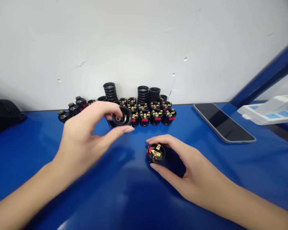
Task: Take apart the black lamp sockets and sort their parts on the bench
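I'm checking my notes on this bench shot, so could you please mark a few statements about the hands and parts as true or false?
1. The left hand holds a black cap in its fingers, raised off the table. True.
2. The right hand is bare of any part. False: it grips a black socket body with brass contacts on the blue table.
3. A phone lies screen up to the right. True.
4. The rows of socket bodies stand by the table's near edge. False: they stand at the far edge, by the wall.
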`<state>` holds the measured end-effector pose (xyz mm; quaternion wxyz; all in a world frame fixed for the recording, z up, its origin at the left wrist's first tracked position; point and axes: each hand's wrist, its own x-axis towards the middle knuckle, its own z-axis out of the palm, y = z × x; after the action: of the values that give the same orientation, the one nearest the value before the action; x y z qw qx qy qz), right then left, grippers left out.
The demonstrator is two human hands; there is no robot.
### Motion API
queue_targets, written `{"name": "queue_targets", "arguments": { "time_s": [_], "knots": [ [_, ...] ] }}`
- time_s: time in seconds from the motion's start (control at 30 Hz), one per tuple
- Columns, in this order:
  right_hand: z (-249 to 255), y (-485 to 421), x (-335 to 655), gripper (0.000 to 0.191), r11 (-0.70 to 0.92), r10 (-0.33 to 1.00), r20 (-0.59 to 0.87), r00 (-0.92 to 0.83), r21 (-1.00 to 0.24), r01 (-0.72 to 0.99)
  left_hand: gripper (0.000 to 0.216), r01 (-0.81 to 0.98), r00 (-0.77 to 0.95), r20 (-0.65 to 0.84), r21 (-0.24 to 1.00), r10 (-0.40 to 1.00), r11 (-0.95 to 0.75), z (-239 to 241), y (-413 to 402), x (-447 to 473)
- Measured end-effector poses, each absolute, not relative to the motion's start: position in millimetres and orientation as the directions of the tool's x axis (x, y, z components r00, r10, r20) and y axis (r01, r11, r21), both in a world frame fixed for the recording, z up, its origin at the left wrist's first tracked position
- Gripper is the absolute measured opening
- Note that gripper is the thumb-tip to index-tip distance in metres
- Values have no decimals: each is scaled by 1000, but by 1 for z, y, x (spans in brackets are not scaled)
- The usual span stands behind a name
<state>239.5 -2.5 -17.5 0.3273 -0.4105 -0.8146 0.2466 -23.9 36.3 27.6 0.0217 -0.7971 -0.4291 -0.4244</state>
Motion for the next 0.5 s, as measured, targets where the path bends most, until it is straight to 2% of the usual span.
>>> {"name": "queue_targets", "arguments": {
  "time_s": [0.17,0.33,0.5],
  "knots": [
    [-15,-2,240,28,579,801,350,-485,-656,483,25,741,307,649,295,696,-603,44,53,-31],
    [-13,-3,239,26,577,802,346,-487,-658,484,7,732,350,689,221,635,-644,51,82,-17],
    [-14,-2,240,30,572,807,339,-484,-653,496,7,678,414,723,160,553,-717,54,125,10]
  ]
}}
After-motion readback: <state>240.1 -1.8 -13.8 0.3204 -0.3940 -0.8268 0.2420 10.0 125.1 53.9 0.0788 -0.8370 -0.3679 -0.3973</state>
